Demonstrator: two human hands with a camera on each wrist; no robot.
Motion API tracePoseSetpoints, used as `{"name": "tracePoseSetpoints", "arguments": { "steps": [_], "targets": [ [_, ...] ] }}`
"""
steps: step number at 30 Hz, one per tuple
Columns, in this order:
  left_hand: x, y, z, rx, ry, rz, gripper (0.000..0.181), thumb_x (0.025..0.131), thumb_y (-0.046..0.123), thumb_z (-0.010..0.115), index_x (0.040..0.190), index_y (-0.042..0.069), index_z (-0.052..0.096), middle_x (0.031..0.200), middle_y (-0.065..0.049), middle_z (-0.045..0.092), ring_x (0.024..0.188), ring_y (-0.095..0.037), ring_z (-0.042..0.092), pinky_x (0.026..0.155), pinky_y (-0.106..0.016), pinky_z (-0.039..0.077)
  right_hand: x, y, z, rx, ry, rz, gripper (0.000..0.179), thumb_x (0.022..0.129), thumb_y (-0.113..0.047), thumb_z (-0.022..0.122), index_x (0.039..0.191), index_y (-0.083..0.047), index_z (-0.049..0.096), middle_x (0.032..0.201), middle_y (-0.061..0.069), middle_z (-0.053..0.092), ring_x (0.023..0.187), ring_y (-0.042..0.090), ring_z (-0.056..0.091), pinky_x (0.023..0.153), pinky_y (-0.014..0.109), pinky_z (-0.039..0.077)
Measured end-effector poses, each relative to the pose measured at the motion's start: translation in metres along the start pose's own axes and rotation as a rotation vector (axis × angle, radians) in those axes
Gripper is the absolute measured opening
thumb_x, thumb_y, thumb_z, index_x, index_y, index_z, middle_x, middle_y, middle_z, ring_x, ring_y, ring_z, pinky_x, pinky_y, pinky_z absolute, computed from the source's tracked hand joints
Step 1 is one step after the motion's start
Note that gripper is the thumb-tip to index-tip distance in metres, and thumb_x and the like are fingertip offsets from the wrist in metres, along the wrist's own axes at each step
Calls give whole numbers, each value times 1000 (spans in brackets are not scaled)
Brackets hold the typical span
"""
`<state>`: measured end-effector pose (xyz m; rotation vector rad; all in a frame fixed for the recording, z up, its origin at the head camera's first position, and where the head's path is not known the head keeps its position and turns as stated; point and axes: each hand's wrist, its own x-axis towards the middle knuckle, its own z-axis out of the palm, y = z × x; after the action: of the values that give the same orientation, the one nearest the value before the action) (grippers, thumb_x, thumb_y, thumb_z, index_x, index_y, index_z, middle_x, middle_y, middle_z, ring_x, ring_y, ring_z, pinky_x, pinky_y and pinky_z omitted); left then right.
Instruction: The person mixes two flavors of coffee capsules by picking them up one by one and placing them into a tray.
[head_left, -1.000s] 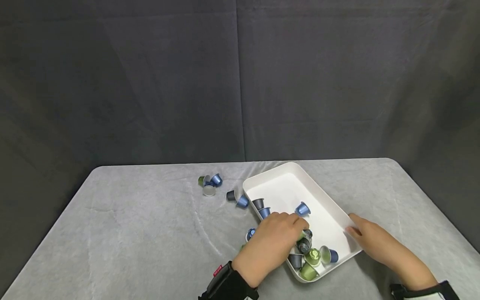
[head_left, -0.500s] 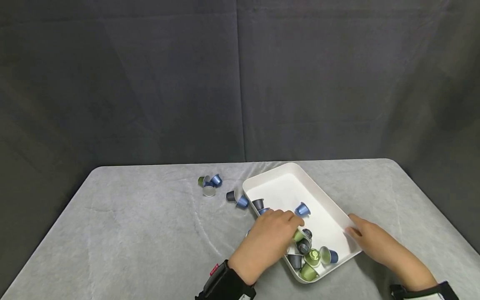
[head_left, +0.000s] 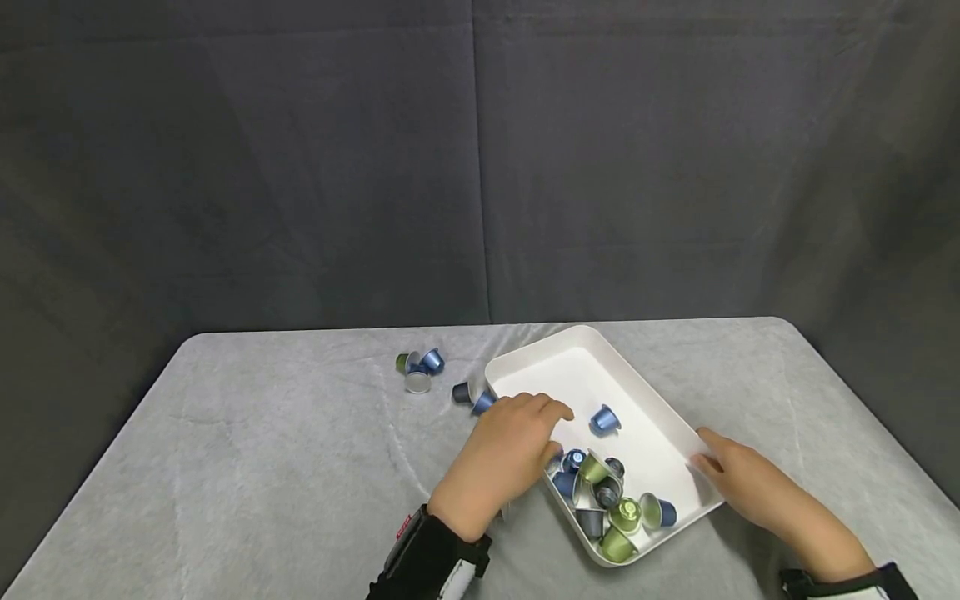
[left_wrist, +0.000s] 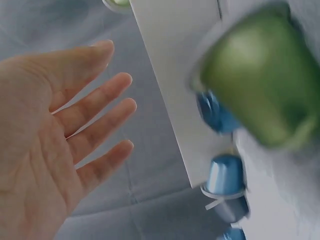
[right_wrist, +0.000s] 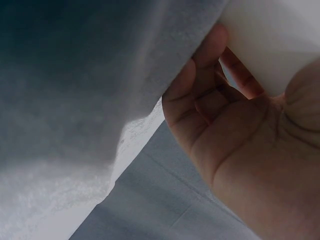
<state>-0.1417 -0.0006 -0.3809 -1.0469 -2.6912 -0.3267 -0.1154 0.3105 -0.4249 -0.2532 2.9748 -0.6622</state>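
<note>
A white tray [head_left: 540, 367] lies angled on the table. Coffee capsules in green, blue and dark grey are heaped in its near corner, among them a green capsule [head_left: 595, 468]. A lone blue capsule [head_left: 604, 419] lies farther in. My left hand [head_left: 498, 454] is over the tray's left rim, its fingers extended and apart. In the left wrist view the palm [left_wrist: 35, 170] has nothing in it, and a blurred green capsule [left_wrist: 260, 80] appears close to the camera. My right hand [head_left: 738, 471] grips the tray's right rim, thumb on the inner side.
Several loose capsules lie on the grey-covered table [head_left: 262, 467] left of the tray: a cluster with a blue capsule [head_left: 432, 360], and a dark capsule [head_left: 462, 392] near the rim beside another blue one. A dark cloth [head_left: 337, 167] hangs behind the table.
My left hand has drawn back leftward from the heap and spread its fingers, uncovering blue capsules by the left wall and hiding those near the rim. The right hand and tray stay put.
</note>
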Motion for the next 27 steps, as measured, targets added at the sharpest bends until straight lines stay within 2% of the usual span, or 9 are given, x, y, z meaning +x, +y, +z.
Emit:
{"name": "tracePoseSetpoints", "arguments": {
  "steps": [6,10,13,15,22,27],
  "targets": [
    [-5,-26,-5,-100,3,-116,34,91,21,73,124,15,64,119,1,67,114,-20,61,97,-36,48,0,0,-1,0,-4,5,19,98,-8,56,112,4,54,94,17,64,88,30,62,78,56,49],
    [-9,-41,-8,-138,33,-165,33,91,17,73,123,13,64,121,-2,66,116,-25,60,97,-41,48,0,0,-1,-6,-10,12,21,99,-9,56,114,5,53,98,21,65,93,36,63,79,58,49],
    [-10,-47,-8,-161,46,-184,33,91,16,73,122,11,64,123,-5,65,117,-27,59,97,-43,47,0,0,-2,-5,-15,17,25,99,-9,56,117,8,53,104,26,65,100,44,63,82,60,48],
    [-11,-49,-7,-171,43,-197,33,91,16,73,123,11,64,124,-5,64,118,-28,58,98,-43,46,0,0,-1,-1,-13,15,25,99,-9,56,117,8,53,104,26,65,101,43,63,82,60,48],
    [-13,-59,2,-184,63,-210,32,90,17,74,120,9,66,121,-6,64,114,-27,60,94,-44,49,0,0,0,4,-3,8,17,98,-8,56,111,3,54,91,14,63,86,27,59,76,55,49],
    [-15,-65,5,-188,65,-231,33,90,17,74,120,9,66,122,-7,64,113,-27,61,93,-44,49,0,-1,0,1,-3,9,14,98,-8,56,108,1,54,86,9,60,80,24,55,73,52,49]
  ]
}}
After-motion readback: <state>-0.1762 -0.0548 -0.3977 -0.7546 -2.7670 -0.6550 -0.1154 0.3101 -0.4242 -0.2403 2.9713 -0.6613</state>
